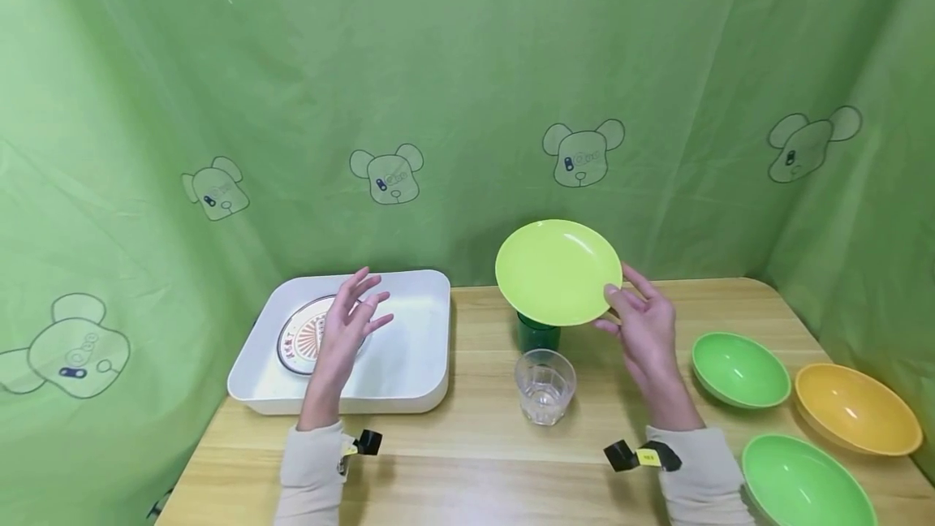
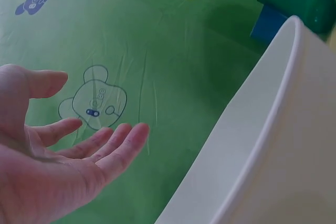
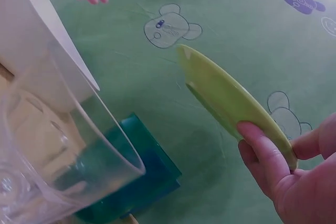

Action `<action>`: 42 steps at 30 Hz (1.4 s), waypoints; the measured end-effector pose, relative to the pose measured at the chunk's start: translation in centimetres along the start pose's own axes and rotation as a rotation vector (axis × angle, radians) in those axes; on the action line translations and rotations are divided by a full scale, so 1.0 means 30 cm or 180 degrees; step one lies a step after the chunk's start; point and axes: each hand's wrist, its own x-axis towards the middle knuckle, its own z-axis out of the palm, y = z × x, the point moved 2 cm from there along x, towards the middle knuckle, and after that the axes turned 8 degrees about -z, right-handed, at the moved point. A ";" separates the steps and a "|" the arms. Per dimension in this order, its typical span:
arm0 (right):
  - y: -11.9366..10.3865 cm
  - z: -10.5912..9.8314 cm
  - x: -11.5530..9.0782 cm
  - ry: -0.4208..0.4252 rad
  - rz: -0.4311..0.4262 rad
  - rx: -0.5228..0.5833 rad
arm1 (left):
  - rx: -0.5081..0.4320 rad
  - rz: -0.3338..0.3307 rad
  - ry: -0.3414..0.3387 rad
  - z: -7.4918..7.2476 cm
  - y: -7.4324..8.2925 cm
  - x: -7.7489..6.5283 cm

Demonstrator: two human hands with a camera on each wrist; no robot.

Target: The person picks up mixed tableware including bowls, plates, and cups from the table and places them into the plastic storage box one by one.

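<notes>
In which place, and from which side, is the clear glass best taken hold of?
The glass is probably best gripped by its side wall, coming from the near side: it stands upright and narrows downward, while the green cup stands just behind it, partly hidden by the plate.

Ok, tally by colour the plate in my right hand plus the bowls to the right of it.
Lime plate, in your right hand: 1
Green bowls: 2
Orange bowl: 1
Total: 4
</notes>
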 end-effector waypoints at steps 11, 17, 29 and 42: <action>0.027 0.049 -0.021 -0.0185 0.0085 -0.0111 | -0.0270 -0.0072 -0.0269 0.050 -0.002 0.000; 0.038 0.069 -0.028 -0.0284 0.0114 -0.0184 | -0.0374 -0.0145 -0.0382 0.079 -0.013 0.002; 0.060 0.123 -0.048 -0.0435 0.0132 -0.0367 | -0.0294 -0.0151 -0.0589 0.146 -0.029 0.004; 0.067 0.144 -0.072 -0.0556 0.0175 -0.0350 | -0.0205 -0.0170 -0.0724 0.210 -0.040 0.011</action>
